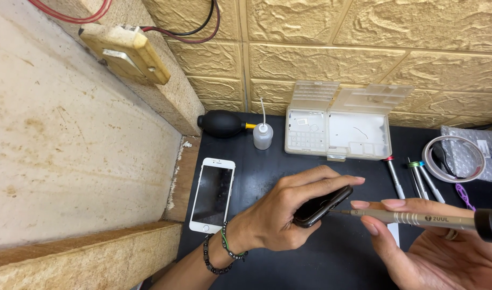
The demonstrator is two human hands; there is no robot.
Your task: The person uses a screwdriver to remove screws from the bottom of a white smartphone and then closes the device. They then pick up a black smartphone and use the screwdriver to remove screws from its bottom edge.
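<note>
My left hand grips a dark phone body, tilted on its edge above the black mat. My right hand holds a slim grey screwdriver lying across its fingers, and the tip touches the phone's end. A beaded bracelet and a green band circle my left wrist. A white phone screen panel lies flat on the mat to the left of my left hand.
At the back stand an open clear parts box, a small squeeze bottle and a black air blower. Three spare screwdrivers, a tape roll and a bubble-wrap bag lie at right. A beige wall block borders the left.
</note>
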